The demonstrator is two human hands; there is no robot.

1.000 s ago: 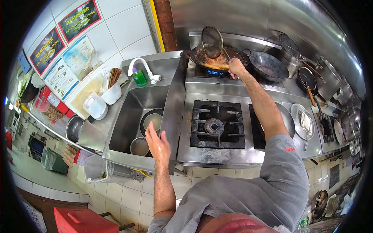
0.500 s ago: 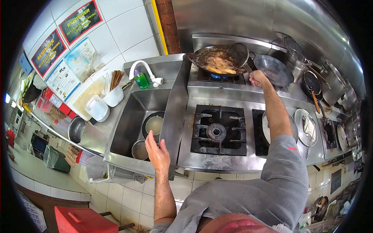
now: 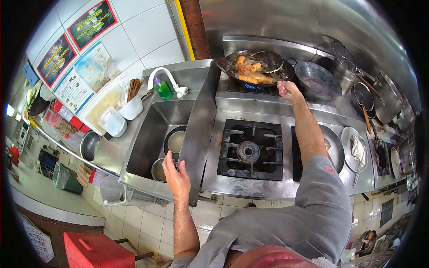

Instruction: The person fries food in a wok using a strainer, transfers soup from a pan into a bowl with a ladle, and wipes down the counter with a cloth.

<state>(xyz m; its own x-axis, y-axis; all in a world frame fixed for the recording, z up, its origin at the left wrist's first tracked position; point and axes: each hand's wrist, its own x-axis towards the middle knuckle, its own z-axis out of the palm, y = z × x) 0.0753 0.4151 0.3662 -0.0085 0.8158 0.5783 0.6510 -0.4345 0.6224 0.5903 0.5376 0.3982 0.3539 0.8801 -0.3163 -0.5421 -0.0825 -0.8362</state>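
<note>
Stove [image 3: 250, 187] bears a wok [image 3: 229, 68] at its back edge, right hand [image 3: 288, 90] gripping a strainer [image 3: 269, 60], left hand [image 3: 177, 177], fingers parted, near the sink's [image 3: 145, 147] front edge.

Past the right hand [image 3: 288, 90], a grey steel wall [image 3: 268, 20] is gleaming; left of the left hand [image 3: 177, 177], white wall tiles [image 3: 138, 13] are bearing 2 red-edged black rectangular signs [image 3: 92, 24]; cream floor tiles [image 3: 147, 223] are spreading below.
</note>
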